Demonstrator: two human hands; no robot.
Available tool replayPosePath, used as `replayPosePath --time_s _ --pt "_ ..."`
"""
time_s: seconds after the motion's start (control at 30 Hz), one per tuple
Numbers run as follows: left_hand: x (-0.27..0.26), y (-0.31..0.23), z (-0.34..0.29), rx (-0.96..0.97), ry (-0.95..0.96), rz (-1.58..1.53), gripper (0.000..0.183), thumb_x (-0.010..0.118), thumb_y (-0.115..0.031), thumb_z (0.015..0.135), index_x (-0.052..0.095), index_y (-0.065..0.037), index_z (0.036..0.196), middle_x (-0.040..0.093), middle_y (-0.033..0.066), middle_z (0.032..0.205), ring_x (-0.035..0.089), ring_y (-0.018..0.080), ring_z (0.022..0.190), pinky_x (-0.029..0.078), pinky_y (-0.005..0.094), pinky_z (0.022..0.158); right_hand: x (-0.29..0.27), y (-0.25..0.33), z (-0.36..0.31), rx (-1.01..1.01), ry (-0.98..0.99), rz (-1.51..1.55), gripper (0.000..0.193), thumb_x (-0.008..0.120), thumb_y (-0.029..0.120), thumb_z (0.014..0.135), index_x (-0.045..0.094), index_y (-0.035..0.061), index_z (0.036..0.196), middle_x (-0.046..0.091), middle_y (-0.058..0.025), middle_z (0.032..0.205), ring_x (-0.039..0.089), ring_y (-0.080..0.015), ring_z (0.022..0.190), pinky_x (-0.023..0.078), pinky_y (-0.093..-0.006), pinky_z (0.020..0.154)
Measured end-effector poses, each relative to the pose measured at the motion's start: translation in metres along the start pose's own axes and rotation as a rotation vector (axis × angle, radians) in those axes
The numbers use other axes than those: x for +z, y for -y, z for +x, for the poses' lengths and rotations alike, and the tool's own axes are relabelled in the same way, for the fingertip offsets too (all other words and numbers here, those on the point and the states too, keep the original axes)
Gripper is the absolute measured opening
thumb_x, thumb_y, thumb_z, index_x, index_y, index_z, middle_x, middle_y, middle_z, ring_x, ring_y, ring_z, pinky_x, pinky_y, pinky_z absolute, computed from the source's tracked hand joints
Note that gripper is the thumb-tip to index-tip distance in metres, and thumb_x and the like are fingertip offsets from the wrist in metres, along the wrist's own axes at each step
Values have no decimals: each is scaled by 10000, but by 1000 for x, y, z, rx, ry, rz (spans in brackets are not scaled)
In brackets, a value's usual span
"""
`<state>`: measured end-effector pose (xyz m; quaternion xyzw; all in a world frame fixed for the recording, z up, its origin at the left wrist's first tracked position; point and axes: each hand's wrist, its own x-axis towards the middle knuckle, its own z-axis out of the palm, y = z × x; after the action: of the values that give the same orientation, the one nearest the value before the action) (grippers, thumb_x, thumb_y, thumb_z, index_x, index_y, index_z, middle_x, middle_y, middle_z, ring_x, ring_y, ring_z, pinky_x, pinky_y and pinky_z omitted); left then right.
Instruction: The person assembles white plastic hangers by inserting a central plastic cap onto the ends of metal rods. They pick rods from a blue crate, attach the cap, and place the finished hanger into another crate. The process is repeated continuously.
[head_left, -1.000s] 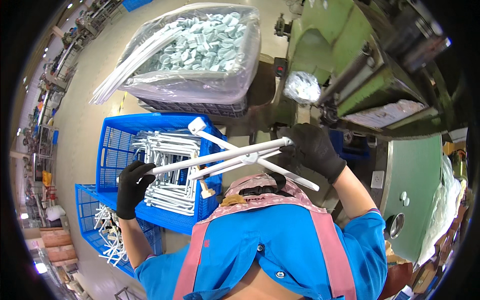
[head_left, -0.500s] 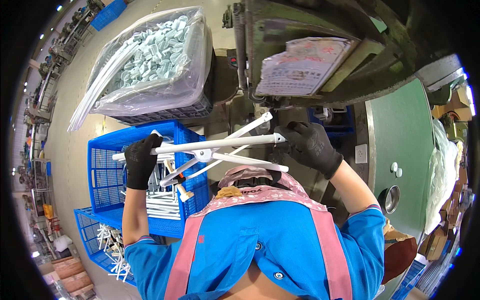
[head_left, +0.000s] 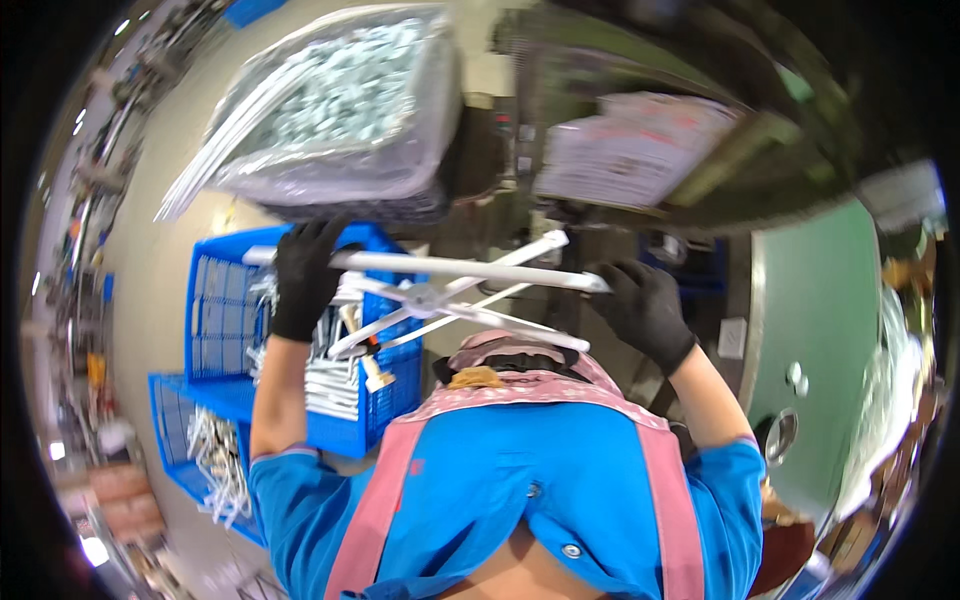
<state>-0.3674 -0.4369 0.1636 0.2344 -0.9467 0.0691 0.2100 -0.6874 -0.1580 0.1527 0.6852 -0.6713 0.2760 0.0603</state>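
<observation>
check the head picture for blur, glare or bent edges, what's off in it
Head view: blur smears the pale pieces, the sheet and the frame, whose crossed bars can be made out; head view: the machine sits dark, while lights glare at the left; head view: the outer edge of the green surface bows.

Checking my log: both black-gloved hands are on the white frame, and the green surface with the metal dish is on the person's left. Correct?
No: the head view shows the green surface with the metal dish on the person's right. The black-gloved left hand and right hand are on the white frame.
</observation>
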Motion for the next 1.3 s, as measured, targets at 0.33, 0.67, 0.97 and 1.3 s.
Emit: replayPosePath --time_s 0.33,0.67,0.97,1.3 --pt "84 40 -77 -990 -173 -948 481 548 -355 920 484 -54 1289 552 152 1189 548 278 1069 475 378 872 4 -11 -72 248 44 -78 286 722 210 728 655 44 952 621 -136 798 610 -344 680 481 -410 569" --pt "124 -6 -52 -1078 -882 -1525 330 391 -303 993 510 -29 1132 591 98 979 610 197 885 529 318 780 -5 -7 -75 259 36 -27 277 716 222 753 652 39 951 593 -143 754 592 -346 647 468 -404 556" --pt "135 -1 -46 -1030 -898 -1368 350 364 -311 1003 502 -38 1174 588 103 1021 605 206 907 521 328 791 -4 -4 -84 203 62 -17 316 701 274 783 637 41 985 565 -131 707 565 -334 590 437 -395 501" --pt "127 3 -52 -1117 -803 -1403 381 354 -318 994 552 -29 1143 589 65 990 571 155 863 502 300 738 13 -37 -83 486 304 328 260 704 238 792 650 6 898 534 -90 652 507 -206 567 414 -322 536"
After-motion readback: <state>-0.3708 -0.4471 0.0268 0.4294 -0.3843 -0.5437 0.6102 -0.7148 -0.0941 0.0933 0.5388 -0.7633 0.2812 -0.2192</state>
